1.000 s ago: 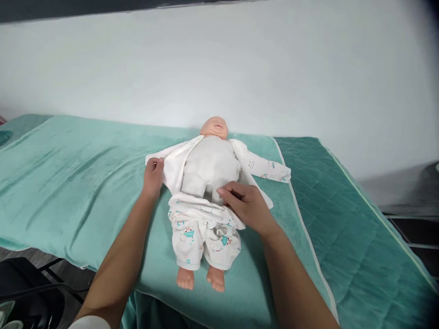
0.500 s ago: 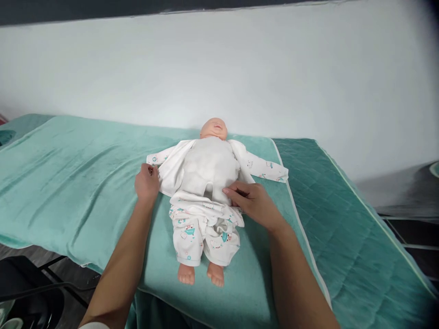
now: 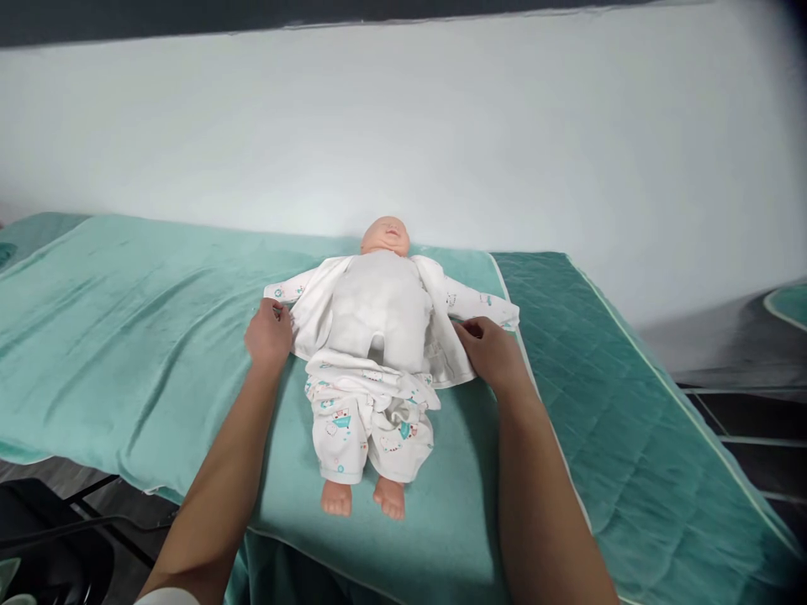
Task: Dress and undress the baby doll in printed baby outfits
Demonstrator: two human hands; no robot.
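Right hand [image 3: 495, 351] moved outward, pinching shirt [image 3: 446, 351], left hand [image 3: 269, 334] gripping its opposite flap, trouser print [image 3: 341, 422] illegible

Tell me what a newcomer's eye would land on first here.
First, the doll lying face-up on the green bedding at the picture's centre, its white jacket spread open and patterned trousers bunched around its legs. Then the two bare hands, the left hand and right hand, holding the jacket's front edges on either side.

White printed jacket [image 3: 445, 343], white trousers [image 3: 362, 403] (teal and red motifs), mint blanket [image 3: 126, 336]
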